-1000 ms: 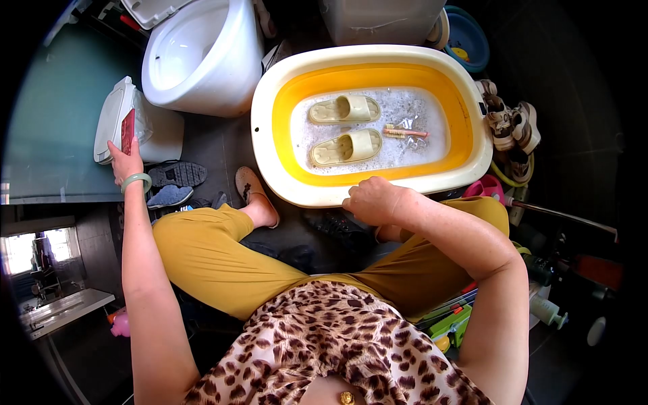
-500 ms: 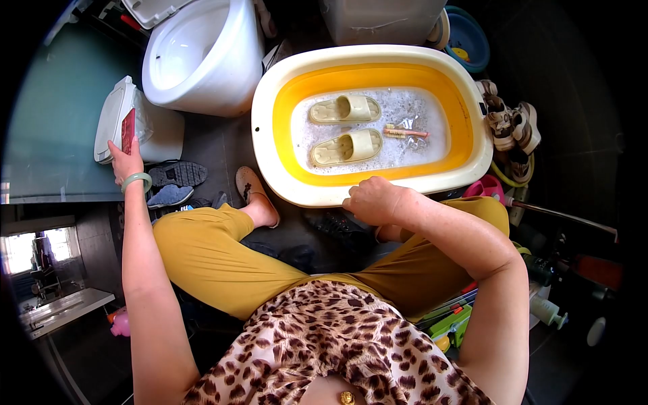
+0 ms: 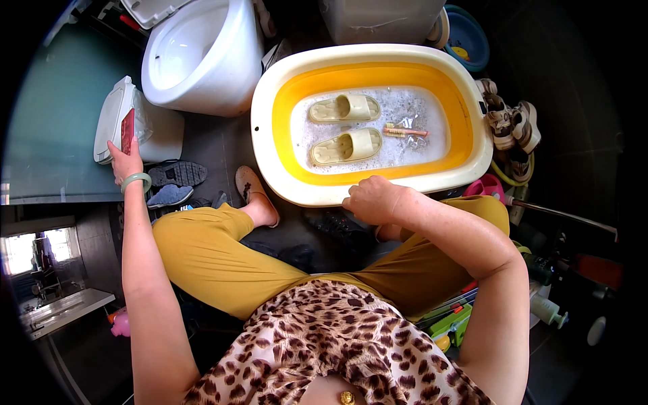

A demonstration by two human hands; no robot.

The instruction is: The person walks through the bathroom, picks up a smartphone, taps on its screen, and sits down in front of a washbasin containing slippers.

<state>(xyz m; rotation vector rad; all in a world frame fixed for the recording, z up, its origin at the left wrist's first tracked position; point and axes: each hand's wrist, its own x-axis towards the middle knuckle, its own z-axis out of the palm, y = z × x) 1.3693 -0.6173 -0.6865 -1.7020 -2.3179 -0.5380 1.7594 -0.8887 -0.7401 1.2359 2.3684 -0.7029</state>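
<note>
From where I stand, the person's left hand [image 3: 126, 162] is stretched out to the side, its fingers closed around the lower end of a flat red item [image 3: 128, 128] held in front of the white bin [image 3: 162, 131]. A pale green bangle [image 3: 137, 181] circles that wrist. The right hand [image 3: 372, 200] is at the near rim of the cream-and-yellow tub [image 3: 297, 192], knuckles up and fingers curled inward; their undersides are hidden, so I can't tell whether they are clenched or grasping the rim. Inside the tub, two pale slippers sit in sudsy water [image 3: 398, 159], soles down and straps toward the right: the far slipper [image 3: 362, 108] and the near slipper [image 3: 365, 143] lie apart, one beyond the other. A pink-handled brush [image 3: 416, 133] lies just to their right, its pale bristles toward them, among clear bubbles. Neither hand touches the slippers or the brush. The white toilet [image 3: 233, 88] stands beyond the tub on the left, and some brown-and-white shoes [image 3: 524, 128] are bunched just beside the tub's right end. Near the bin, a dark shoe [image 3: 179, 174] lies with its tread showing. A blue basin [image 3: 476, 47] is past the far right corner.
</note>
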